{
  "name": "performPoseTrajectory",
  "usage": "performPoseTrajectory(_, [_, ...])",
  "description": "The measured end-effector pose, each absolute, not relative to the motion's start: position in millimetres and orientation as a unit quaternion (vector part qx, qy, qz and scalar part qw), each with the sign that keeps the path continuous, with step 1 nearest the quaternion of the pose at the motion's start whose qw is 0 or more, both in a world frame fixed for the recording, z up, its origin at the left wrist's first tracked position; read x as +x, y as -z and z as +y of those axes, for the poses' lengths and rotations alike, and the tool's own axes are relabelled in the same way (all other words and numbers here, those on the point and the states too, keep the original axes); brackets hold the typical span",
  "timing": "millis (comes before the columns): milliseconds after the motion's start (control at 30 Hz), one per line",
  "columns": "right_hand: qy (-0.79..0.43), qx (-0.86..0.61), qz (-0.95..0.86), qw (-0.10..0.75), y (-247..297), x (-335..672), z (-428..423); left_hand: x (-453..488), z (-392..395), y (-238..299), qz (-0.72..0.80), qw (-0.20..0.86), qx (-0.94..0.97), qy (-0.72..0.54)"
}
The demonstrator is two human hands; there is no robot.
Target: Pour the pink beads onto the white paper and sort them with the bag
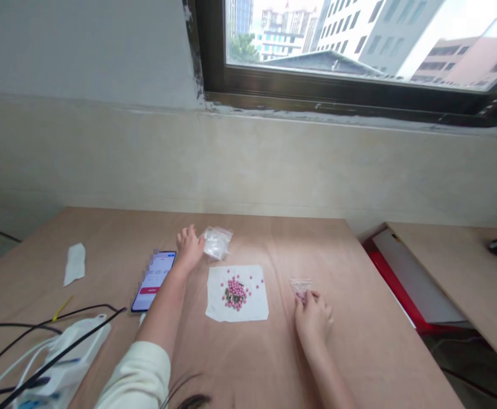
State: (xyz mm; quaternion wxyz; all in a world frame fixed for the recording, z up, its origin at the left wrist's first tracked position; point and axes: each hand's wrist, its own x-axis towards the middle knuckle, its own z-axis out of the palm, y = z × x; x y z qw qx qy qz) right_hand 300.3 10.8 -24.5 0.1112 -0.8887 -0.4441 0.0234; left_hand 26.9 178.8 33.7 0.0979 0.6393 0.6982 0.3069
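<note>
My left hand [188, 247] reaches forward across the wooden table [350, 341] and touches a crumpled clear plastic bag [217, 242]; its fingers curl at the bag's left edge. My right hand [313, 316] rests on the table with its fingertips pinched on a small clear plastic bag [300, 284] that has something pink in it. Between the hands lies a white cloth [254, 307] with a heap of pink beads [235, 292] and a few loose ones scattered on it.
A phone [153, 280] with a lit screen lies left of my left arm. Farther left are a white paper scrap [75, 263], black cables [39, 326] and a white device [67, 352]. A red-edged board [410, 272] and a second table [465, 272] stand at right.
</note>
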Motion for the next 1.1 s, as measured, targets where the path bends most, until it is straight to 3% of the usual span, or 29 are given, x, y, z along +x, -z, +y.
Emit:
performPoseTrajectory(100, [-0.009, -0.872, -0.462, 0.16, 35.5, 308.7, 3.7, 21.4, 158.3, -34.3, 0.673, 0.076, 0.648, -0.349])
performPoseTrajectory(167, [-0.011, -0.861, -0.463, 0.21, 35.8, 313.5, 0.3, 19.8, 132.5, -41.4, 0.64, 0.119, 0.657, -0.38])
performPoseTrajectory(333, [-0.081, -0.754, -0.534, 0.373, 3.6, 290.7, -8.5, 43.6, 61.3, -65.6, 0.501, 0.488, 0.64, -0.318])
performPoseTrajectory(433, [-0.174, -0.644, -0.631, 0.395, -17.7, 255.7, -16.6, 64.1, 34.0, -67.4, 0.433, 0.591, 0.626, -0.267])
performPoseTrajectory(700, [-0.27, -0.567, -0.667, 0.4, -34.9, 217.9, -29.8, 59.8, 13.7, -59.8, 0.431, 0.655, 0.567, -0.252])
performPoseTrajectory(1100, [-0.567, -0.499, -0.535, 0.378, -50.4, 206.4, 5.1, 59.3, 17.0, -56.0, 0.415, 0.671, 0.57, -0.229])
